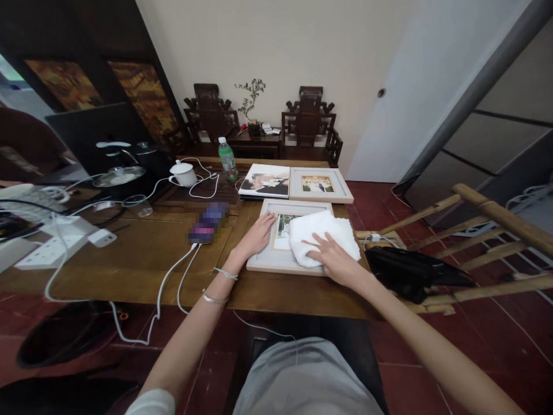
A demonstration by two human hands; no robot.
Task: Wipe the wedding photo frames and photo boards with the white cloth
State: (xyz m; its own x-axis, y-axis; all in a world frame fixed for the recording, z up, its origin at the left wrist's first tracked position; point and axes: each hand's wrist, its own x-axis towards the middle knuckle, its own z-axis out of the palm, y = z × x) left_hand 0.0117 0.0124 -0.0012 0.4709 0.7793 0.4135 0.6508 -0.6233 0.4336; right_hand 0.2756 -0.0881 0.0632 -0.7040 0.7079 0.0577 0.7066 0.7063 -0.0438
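A light wood picture frame (263,262) with a wide pale mount lies flat near the table's front edge, a photo (283,230) in its middle. My left hand (258,233) is on the frame's left border, its fingers together and holding that side. Over the right half lies a folded white towel (339,230), hiding part of the photo. My right hand (334,259) holds the towel against the frame, fingers spread over it and the tip of one tucked in its fold. Behind are a second picture frame (343,193) and a white-edged photo panel (270,178).
Left of the frame are a phone (208,223) with white cables, a power strip (56,248), a clear cup (138,206), a lidded white mug (183,173) and a green bottle (227,158). A bamboo chair (496,207) with a black bag (406,268) stands at the right.
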